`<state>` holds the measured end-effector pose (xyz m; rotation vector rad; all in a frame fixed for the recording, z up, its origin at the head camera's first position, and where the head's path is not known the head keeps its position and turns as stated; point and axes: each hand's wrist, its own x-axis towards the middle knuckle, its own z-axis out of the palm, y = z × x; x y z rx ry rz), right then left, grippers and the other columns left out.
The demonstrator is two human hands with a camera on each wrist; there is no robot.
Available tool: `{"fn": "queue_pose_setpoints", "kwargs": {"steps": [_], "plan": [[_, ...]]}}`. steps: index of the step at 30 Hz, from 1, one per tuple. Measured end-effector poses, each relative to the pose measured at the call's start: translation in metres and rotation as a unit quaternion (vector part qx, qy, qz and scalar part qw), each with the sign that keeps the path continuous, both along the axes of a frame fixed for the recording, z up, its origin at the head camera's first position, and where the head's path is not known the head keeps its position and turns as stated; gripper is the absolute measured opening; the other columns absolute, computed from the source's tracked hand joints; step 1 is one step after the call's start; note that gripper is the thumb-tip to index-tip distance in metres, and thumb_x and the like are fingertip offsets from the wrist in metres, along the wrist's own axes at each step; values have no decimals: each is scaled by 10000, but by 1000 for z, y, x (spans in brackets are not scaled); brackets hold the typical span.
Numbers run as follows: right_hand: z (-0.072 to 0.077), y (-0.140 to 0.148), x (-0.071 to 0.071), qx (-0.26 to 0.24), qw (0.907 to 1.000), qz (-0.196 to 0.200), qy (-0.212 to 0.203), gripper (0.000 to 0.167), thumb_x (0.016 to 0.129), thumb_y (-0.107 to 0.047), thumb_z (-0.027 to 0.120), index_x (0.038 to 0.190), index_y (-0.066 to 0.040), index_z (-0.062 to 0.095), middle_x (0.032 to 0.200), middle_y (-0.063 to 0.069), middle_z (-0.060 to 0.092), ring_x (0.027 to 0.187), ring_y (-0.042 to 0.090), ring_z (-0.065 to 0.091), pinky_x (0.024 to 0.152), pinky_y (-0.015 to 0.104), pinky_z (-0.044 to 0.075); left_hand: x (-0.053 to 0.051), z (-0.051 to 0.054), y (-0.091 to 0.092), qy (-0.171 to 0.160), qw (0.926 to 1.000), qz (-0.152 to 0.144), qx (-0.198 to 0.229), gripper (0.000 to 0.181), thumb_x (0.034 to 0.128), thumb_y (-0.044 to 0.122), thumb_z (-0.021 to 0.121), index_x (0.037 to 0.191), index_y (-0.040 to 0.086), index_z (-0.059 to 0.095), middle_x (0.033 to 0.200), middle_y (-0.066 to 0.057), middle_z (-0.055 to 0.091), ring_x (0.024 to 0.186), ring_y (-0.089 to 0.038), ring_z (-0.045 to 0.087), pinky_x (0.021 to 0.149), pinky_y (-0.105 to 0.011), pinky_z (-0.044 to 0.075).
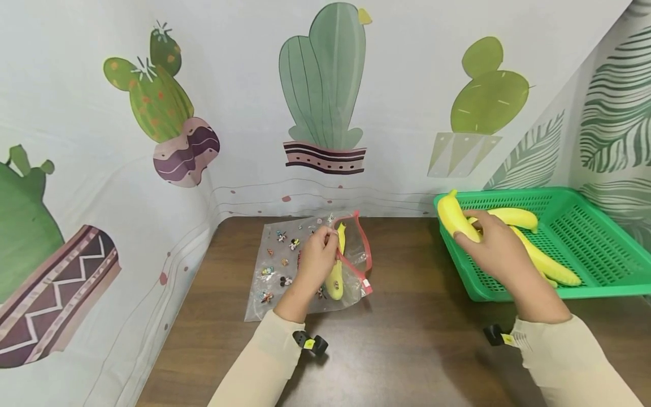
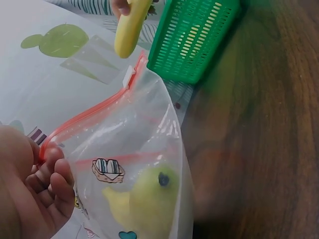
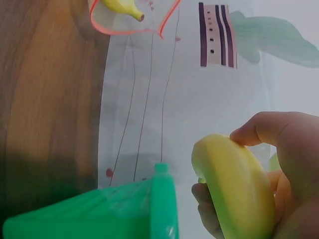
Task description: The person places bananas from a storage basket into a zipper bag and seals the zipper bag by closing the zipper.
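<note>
My left hand (image 1: pixel 318 257) pinches the red-edged opening of a clear zip bag (image 1: pixel 274 282) printed with small cartoon figures. Inside that bag lies a yellow banana (image 1: pixel 334 280), also showing through the plastic in the left wrist view. My right hand (image 1: pixel 495 249) grips another banana (image 1: pixel 455 217) between thumb and fingers, raised over the near-left rim of a green basket (image 1: pixel 605 291). In the right wrist view the thumb presses on the held banana (image 3: pixel 237 184) and the fingers curl beneath it. More bananas (image 1: pixel 546 260) rest in the basket behind the right hand, partly hidden by it.
A brown wooden table (image 1: pixel 407 350) lies under everything. Behind it hangs a white cloth (image 1: pixel 407 113) printed with cacti and leaves. The basket's raised wall stands at the right, and bare tabletop separates it from the bag.
</note>
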<state>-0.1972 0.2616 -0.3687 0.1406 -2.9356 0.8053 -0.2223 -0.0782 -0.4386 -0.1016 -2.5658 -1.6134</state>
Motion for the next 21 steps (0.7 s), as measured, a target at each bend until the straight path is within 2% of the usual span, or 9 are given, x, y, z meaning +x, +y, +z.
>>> {"fn": "queue_pose_setpoints", "kwargs": {"steps": [6, 12, 16, 21], "plan": [[3, -12, 3, -80, 9996, 276, -44, 669, 994, -463, 569, 1495, -43, 429, 1396, 278, 546, 1204, 455, 566, 863, 587, 491, 2, 5, 1, 125, 9998, 147, -45, 274, 1067, 319, 433, 957, 156, 623, 634, 11, 572, 506, -124, 528, 455, -249, 432], [5, -24, 6, -163, 9986, 502, -55, 652, 967, -478, 614, 1475, -98, 468, 1291, 239, 626, 1075, 398, 633, 749, 449, 517, 2, 5, 0, 217, 9996, 115, 116, 278, 1063, 300, 440, 952, 126, 626, 607, 14, 544, 452, -107, 442, 408, -195, 353], [3, -32, 7, -181, 9974, 686, -98, 631, 949, -487, 643, 1438, -113, 507, 1239, 188, 659, 998, 333, 652, 677, 350, 489, 1, 5, -1, 212, 9994, 53, 255, 281, 1063, 293, 441, 963, 106, 626, 609, 10, 540, 441, -100, 424, 394, -187, 336], [-1, -41, 8, -227, 9953, 936, -23, 602, 928, -464, 694, 1385, -101, 549, 1200, 152, 696, 925, 278, 652, 665, 333, 479, 1, 6, -2, 223, 9989, 1, 403, 304, 1058, 296, 453, 1006, 59, 637, 625, 8, 546, 462, -95, 454, 407, -188, 361]]}}
